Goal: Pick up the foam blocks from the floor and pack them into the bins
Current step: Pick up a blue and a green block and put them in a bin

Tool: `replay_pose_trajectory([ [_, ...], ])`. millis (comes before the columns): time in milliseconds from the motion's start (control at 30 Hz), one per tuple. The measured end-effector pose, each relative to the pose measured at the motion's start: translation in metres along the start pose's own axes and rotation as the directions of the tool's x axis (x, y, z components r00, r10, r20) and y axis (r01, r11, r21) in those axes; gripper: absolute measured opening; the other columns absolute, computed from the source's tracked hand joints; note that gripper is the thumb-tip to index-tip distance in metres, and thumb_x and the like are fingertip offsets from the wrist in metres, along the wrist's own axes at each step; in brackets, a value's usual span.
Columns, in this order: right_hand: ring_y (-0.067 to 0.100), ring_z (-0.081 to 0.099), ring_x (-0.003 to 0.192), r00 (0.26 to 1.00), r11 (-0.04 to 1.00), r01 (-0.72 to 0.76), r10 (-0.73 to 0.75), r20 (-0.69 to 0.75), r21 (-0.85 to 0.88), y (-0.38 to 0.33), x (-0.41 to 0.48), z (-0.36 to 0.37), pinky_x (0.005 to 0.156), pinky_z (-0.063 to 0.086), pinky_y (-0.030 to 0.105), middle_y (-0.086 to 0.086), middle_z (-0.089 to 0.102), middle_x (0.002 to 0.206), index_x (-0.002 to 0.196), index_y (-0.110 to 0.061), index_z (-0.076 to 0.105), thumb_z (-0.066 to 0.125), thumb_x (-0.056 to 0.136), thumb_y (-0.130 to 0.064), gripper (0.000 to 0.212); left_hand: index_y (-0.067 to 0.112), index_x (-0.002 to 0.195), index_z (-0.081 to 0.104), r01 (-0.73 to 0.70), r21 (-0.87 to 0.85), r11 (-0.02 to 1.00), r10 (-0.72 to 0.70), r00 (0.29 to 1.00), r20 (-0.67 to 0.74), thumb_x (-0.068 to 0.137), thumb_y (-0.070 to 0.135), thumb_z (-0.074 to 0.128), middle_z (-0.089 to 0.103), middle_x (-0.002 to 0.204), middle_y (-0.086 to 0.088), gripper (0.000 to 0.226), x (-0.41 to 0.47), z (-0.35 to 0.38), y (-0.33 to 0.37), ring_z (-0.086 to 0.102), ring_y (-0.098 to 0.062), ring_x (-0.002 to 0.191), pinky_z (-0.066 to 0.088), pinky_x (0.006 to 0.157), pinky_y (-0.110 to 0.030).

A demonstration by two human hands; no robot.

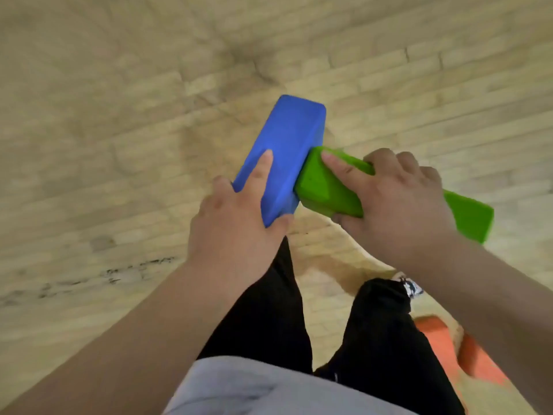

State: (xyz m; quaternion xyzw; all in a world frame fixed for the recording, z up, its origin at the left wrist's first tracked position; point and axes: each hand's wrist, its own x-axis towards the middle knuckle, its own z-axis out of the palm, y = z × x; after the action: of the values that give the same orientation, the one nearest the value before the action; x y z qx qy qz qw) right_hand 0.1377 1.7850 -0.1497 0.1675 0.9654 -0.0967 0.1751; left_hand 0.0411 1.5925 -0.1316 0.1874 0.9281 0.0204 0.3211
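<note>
Partway through: grips blue block point(287, 139) in left hand point(236, 223), green block point(323, 187) in right hand point(398, 202); leaves orange blocks point(434, 339) on floor point(119, 115); shows no bins.

No readable text (blurred throughout).
</note>
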Motion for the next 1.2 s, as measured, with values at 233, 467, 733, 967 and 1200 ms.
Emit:
replay_pose_trajectory([
  [233, 0.033, 0.052, 0.104, 0.925, 0.926, 0.365, -0.373, -0.071, -0.099, -0.146, 0.026, -0.168, 0.081, 0.042, 0.045, 0.005, 0.052, 0.119, 0.157, -0.054, 0.018, 0.065, 0.081, -0.067, 0.090, 0.061, 0.151, -0.011, 0.199, -0.104, 0.974, -0.217, 0.954, -0.208, 0.085, 0.073, 0.051, 0.030, 0.110, 0.004, 0.091, -0.092, -0.171, -0.108, 0.051, -0.019, 0.088, 0.045, 0.072, -0.036],
  [467, 0.032, 0.051, 0.107, 0.771, 0.790, 0.568, -0.609, -0.185, -0.232, -0.148, -0.007, -0.266, 0.085, 0.043, 0.046, 0.005, 0.051, 0.122, 0.157, -0.053, 0.010, 0.059, 0.084, -0.070, 0.089, 0.058, 0.153, -0.009, 0.324, -0.255, 0.911, -0.407, 0.805, -0.431, 0.088, 0.073, 0.047, 0.031, 0.107, 0.005, 0.087, -0.179, -0.206, -0.064, 0.051, -0.019, 0.089, 0.047, 0.074, -0.035],
  [733, 0.031, 0.049, 0.117, 0.613, 0.675, 0.636, -0.737, -0.286, -0.374, -0.135, -0.034, -0.367, 0.093, 0.042, 0.046, 0.004, 0.049, 0.127, 0.156, -0.053, 0.006, 0.058, 0.082, -0.073, 0.093, 0.051, 0.158, 0.000, 0.323, -0.383, 0.866, -0.500, 0.584, -0.639, 0.089, 0.072, 0.045, 0.035, 0.109, 0.001, 0.085, -0.237, -0.244, 0.008, 0.054, -0.024, 0.093, 0.052, 0.085, -0.039],
  [967, 0.034, 0.053, 0.116, 0.314, 0.504, 0.756, -0.839, -0.445, -0.416, -0.237, -0.075, -0.438, 0.096, 0.046, 0.048, 0.008, 0.052, 0.124, 0.157, -0.052, 0.014, 0.062, 0.080, -0.071, 0.093, 0.053, 0.157, 0.005, 0.395, -0.486, 0.779, -0.603, 0.261, -0.754, 0.086, 0.071, 0.045, 0.041, 0.119, -0.004, 0.084, -0.329, -0.302, -0.033, 0.054, -0.030, 0.107, 0.048, 0.088, -0.040],
  [1200, 0.032, 0.050, 0.111, 0.025, 0.291, 0.810, -0.884, -0.467, -0.509, -0.402, -0.138, -0.469, 0.089, 0.043, 0.047, 0.006, 0.049, 0.119, 0.157, -0.052, 0.011, 0.059, 0.082, -0.072, 0.091, 0.050, 0.158, 0.008, 0.486, -0.568, 0.664, -0.635, -0.036, -0.772, 0.085, 0.071, 0.045, 0.032, 0.108, -0.001, 0.084, -0.435, -0.324, -0.142, 0.046, -0.025, 0.091, 0.042, 0.078, -0.039],
])
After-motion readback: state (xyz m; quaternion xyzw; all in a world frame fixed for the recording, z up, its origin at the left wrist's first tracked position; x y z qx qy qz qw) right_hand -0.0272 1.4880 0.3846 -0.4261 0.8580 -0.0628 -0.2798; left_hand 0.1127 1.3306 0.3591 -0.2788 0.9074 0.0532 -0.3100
